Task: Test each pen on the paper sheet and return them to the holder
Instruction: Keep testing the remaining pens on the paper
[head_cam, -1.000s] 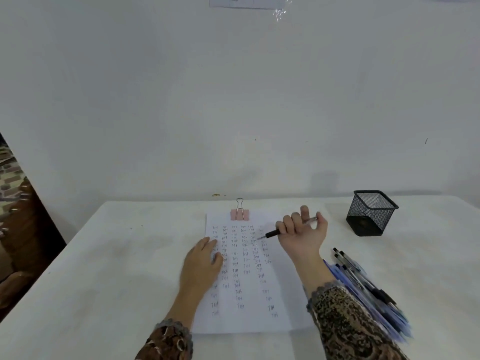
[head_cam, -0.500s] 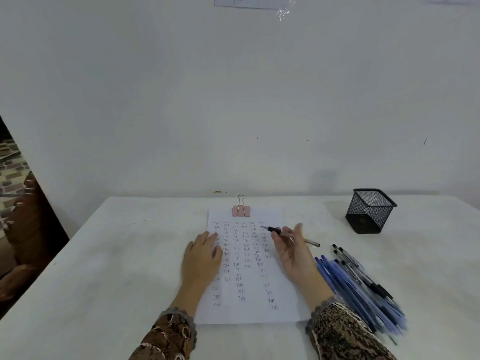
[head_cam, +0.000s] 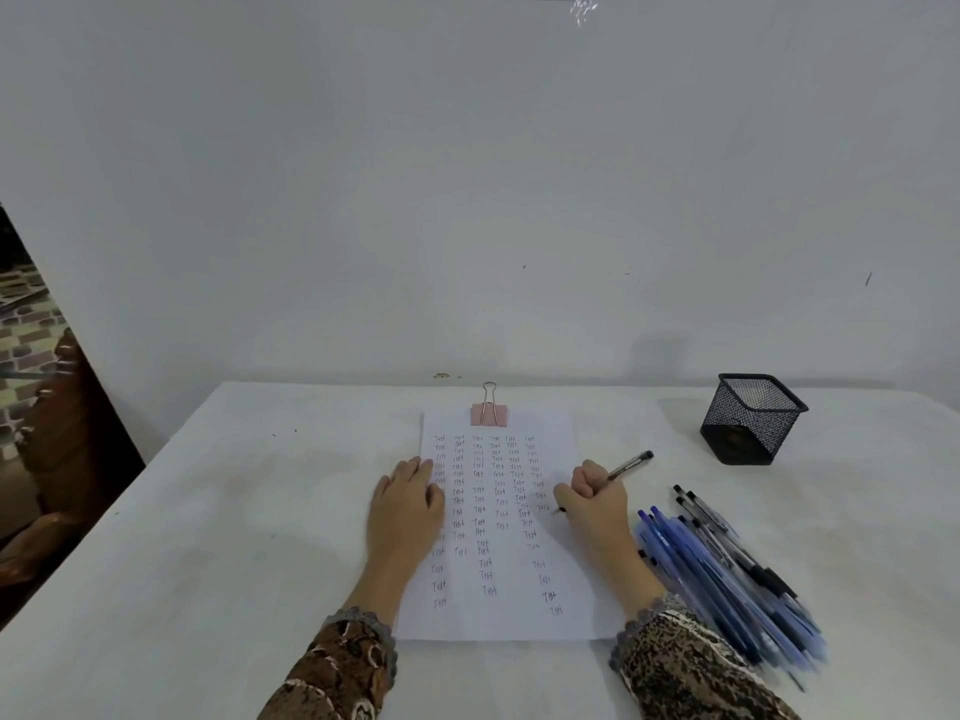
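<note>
A white paper sheet (head_cam: 498, 532) covered with rows of small handwritten words lies on the table, with a pink binder clip (head_cam: 489, 413) at its top edge. My left hand (head_cam: 408, 506) rests flat on the sheet's left side. My right hand (head_cam: 595, 498) grips a black pen (head_cam: 628, 466) in a writing hold, tip down on the sheet's right part and cap end pointing up to the right. A pile of blue and black pens (head_cam: 727, 574) lies to the right of my right forearm. The black mesh holder (head_cam: 750, 418) stands at the back right.
The white table (head_cam: 234, 511) runs back to a plain white wall. At the far left there is a dark gap with brown furniture (head_cam: 47, 459) beyond the table's edge.
My right hand turned the pen round from lying loosely across the fingers to a writing grip and lowered its tip onto the sheet's right part. My left hand stayed flat on the paper.
</note>
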A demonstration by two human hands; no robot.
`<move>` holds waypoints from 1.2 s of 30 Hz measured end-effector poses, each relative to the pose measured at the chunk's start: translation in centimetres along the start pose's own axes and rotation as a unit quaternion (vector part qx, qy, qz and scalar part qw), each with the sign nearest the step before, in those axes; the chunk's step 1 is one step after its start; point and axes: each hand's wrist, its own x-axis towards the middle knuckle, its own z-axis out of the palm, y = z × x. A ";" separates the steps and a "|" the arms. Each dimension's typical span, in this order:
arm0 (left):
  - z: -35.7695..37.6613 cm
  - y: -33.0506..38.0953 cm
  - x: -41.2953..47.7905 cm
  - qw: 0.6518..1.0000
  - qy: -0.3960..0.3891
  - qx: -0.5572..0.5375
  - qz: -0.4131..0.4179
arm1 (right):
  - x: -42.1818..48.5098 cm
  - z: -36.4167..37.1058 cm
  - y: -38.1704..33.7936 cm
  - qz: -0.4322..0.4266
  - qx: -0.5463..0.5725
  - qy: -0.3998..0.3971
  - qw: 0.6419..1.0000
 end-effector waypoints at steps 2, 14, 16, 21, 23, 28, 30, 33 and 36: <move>0.0 0.1 0.0 1.000 0.000 0.002 0.000 | -0.1 0.1 0.1 -0.001 -0.016 -0.018 1.000; 0.0 0.1 -0.1 1.000 -0.003 0.006 0.005 | -0.8 0.6 -0.5 -0.005 -0.055 -0.062 0.997; -0.1 0.2 -0.2 1.000 -0.004 0.007 0.007 | -0.7 0.5 -0.6 -0.013 -0.068 -0.045 0.997; 0.1 0.0 -0.2 1.000 -0.003 0.005 0.008 | -0.6 0.4 -0.5 0.002 -0.077 -0.055 0.995; 0.1 0.0 -0.1 1.000 -0.002 0.004 0.008 | -0.6 0.3 -0.5 -0.006 -0.079 -0.033 0.996; 0.3 -0.1 -0.1 1.000 -0.005 0.000 0.009 | -0.6 0.4 -0.6 -0.020 -0.084 -0.031 0.996; 0.4 -0.2 0.0 1.000 -0.008 0.000 0.009 | -0.5 0.3 -0.5 -0.020 -0.091 -0.033 0.995; 0.4 -0.3 0.0 1.000 -0.010 0.000 0.006 | -0.2 0.1 -0.2 -0.008 -0.092 -0.048 0.995; 0.5 -0.3 0.0 1.000 -0.012 -0.003 0.005 | -0.1 0.0 -0.1 -0.014 -0.094 -0.026 0.995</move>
